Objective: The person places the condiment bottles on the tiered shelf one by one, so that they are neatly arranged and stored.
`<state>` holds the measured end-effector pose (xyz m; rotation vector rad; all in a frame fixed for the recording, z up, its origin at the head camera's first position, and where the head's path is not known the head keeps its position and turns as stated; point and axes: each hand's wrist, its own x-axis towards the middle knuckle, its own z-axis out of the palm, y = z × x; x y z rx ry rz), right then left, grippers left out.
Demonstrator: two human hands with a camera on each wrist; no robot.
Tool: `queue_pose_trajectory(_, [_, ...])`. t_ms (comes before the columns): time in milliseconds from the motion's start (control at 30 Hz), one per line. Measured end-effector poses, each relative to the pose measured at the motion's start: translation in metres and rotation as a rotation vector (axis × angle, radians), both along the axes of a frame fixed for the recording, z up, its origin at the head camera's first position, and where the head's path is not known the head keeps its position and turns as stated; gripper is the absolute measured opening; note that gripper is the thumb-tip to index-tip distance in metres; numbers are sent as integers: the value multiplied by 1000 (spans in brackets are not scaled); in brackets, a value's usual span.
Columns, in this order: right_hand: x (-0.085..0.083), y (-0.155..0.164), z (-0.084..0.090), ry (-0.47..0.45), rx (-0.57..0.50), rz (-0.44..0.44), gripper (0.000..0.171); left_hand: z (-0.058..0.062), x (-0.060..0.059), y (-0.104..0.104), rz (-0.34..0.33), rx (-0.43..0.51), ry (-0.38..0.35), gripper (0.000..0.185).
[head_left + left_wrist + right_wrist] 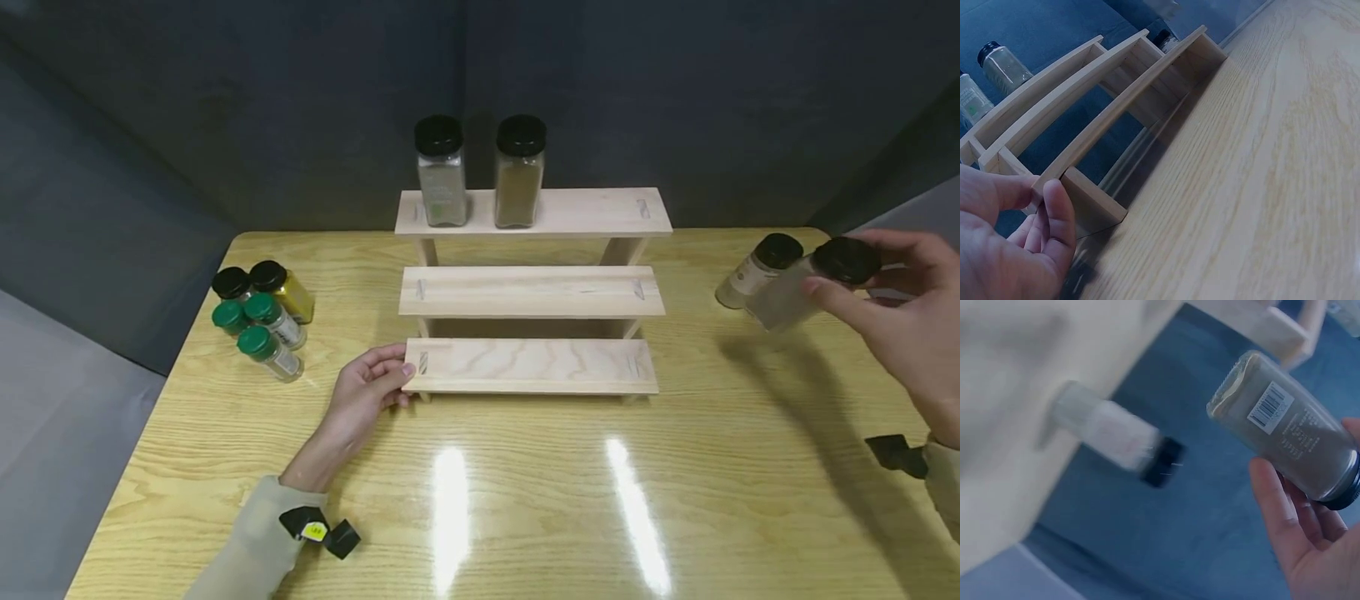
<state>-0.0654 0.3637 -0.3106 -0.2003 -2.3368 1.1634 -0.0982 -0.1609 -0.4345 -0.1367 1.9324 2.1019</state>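
Dark blue-grey fabric closes the scene behind a pale wooden table (525, 500), and on the middle of the table stands a three-step wooden rack (531, 292). The right hand (900, 308) is lifted above the right side of the table, well apart from the rack, and it pinches a spice jar (806, 287) near its black cap with curled fingers (1275, 506) and thumb. The jar is tilted: its long axis runs from the cap at the far right down to the base at the near left, so the base already points toward the rack, which lies to the left of the fingers. A second jar (756, 269) is just behind it; whether it stands or leans cannot be told. The left hand (369, 385) is nearer to the rack: it rests on the table, and its thumb (1060, 212) and fingers pinch the left end of the lowest step. Two tall jars (480, 171) stand on the left half of the top step. A group of small jars (261, 321) with green and black caps stands at the left of the table.
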Motion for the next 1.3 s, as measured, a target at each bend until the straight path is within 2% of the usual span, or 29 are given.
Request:
queue_pose_trajectory(100, [-5,-7,16,52,13,39,51,-1,0,0,1,-1,-5,41])
queue_pose_trajectory(233, [-13,-17,36,82,-23,106,53,-1,0,0,4,2,-5,41])
queue_pose_trajectory(567, [-34,-49,68,72,-37,198,50,0,0,0,1,11,0,42])
queue_pose_trajectory(933, [-63,-84,83,133,45,281,48,0,0,0,2,22,-4,41])
queue_pose_trajectory(1300, [-89,-111,92,90,42,325,43,1,-1,0,3,17,-5,41])
